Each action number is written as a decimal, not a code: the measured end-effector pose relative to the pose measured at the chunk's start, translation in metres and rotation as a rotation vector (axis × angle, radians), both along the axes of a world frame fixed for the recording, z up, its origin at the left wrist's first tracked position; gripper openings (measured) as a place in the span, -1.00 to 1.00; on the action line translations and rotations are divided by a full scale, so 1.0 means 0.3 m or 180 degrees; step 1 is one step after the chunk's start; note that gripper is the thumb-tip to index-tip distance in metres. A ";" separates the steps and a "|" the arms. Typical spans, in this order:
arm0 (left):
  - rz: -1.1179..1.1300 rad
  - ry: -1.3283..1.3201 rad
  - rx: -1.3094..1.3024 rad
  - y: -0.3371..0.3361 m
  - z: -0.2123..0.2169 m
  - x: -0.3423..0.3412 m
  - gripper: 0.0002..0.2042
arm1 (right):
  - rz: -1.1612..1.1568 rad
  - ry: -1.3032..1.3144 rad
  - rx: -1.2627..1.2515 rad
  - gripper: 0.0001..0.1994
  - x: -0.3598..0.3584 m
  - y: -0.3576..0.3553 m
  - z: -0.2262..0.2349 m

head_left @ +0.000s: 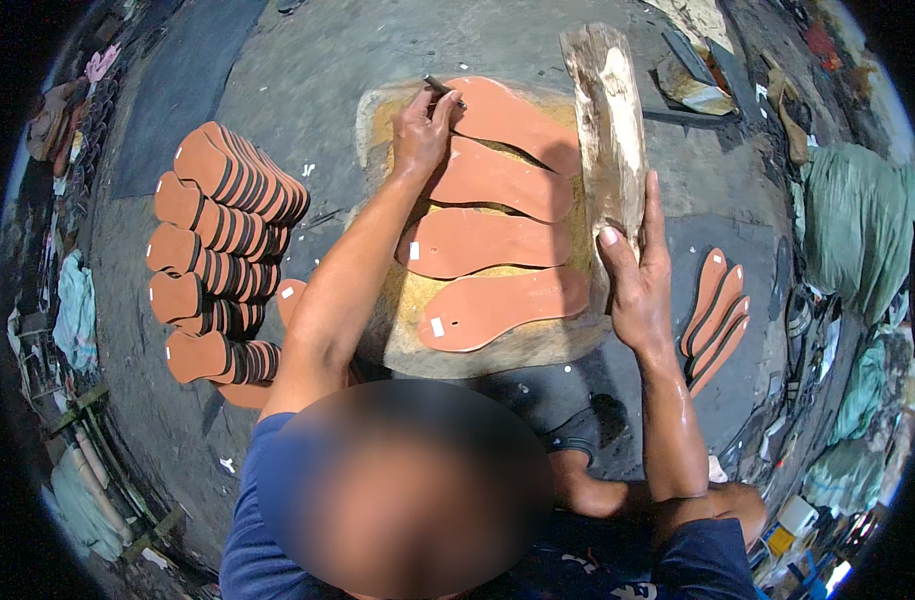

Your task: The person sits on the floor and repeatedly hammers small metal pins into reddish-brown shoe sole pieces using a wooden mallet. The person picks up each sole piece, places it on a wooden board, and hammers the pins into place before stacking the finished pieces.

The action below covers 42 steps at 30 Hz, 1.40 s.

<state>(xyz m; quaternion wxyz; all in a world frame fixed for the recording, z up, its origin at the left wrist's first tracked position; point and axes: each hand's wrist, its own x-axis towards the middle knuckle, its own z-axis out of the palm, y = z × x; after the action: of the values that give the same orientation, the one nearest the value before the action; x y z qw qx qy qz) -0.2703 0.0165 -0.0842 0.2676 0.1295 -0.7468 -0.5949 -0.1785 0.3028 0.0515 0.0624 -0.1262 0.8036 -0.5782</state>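
Note:
My left hand (426, 130) is closed on a short dark punch (439, 87), its lower end at the left end of the farthest reddish-brown sandal sole (508, 120). Three more soles lie in a row nearer me: a second sole (498, 178), a third sole (488, 243) and the nearest sole (508, 305). The two nearest carry a small white label and a small hole at the left end. In my right hand (638, 285) is the near end of a rough wooden billet (610, 110), which lies across the right ends of the farther soles.
Under the soles is a worn yellowish board (408, 345) on the dark floor (328, 50). Stacks of soles (223, 215) lean in rows at the left. A small fan of soles (716, 310) lies at the right. Green sacking (858, 230) hangs farther right.

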 end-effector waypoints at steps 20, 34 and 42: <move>0.0217 -0.0376 -0.1129 0.022 0.041 0.013 -0.80 | 0.0058 -0.0159 0.1913 -0.22 0.008 0.068 -0.204; -0.1005 0.0063 0.0190 0.170 0.116 -0.050 -0.77 | -0.0308 -0.0091 0.0162 -0.20 -0.037 0.125 -0.173; -0.0885 -0.0009 -0.0097 0.240 0.010 -0.138 -0.81 | -0.0467 0.0445 -0.0349 -0.19 -0.106 0.153 -0.071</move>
<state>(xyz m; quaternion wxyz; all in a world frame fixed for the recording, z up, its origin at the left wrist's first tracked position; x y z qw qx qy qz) -0.3118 0.0886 -0.0811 0.1835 0.0216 -0.7668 -0.6147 -0.2103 0.3487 0.0302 -0.0434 -0.1103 0.7802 -0.6142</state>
